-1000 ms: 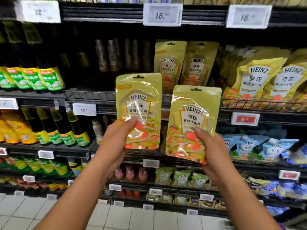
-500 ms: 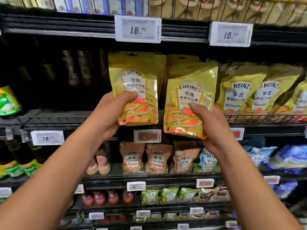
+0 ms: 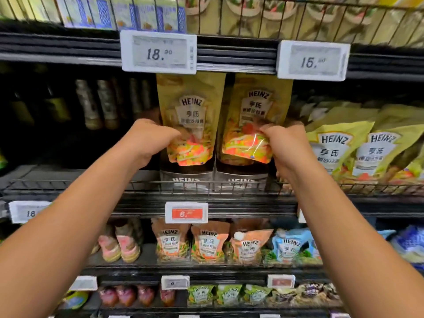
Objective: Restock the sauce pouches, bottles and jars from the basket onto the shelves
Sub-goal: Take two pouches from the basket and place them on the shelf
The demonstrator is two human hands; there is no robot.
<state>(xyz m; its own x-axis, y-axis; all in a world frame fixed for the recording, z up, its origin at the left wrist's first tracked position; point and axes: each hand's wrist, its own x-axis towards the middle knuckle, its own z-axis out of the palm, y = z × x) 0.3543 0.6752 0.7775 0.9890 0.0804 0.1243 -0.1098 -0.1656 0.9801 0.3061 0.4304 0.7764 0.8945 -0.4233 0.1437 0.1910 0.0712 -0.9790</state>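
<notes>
While the left grip (image 3: 146, 141) pinches one Heinz salad-sauce pouch (image 3: 190, 111) and the right grip (image 3: 286, 145) its twin pouch (image 3: 257, 106), both over the black Heinz tray (image 3: 188, 177), lower them upright behind the wire rail (image 3: 91, 182), seating bottoms before releasing.

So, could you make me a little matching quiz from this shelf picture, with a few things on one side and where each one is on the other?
Things:
1. left hand
2. red tag
3. blue pouch
4. bottles

Places:
A. lower shelf, right of the orange pouches
B. dim shelf, left of the yellow pouch
C. gripping the yellow pouch
D. shelf edge, below the yellow pouch

Pairs: 1-C, 2-D, 3-A, 4-B
</notes>
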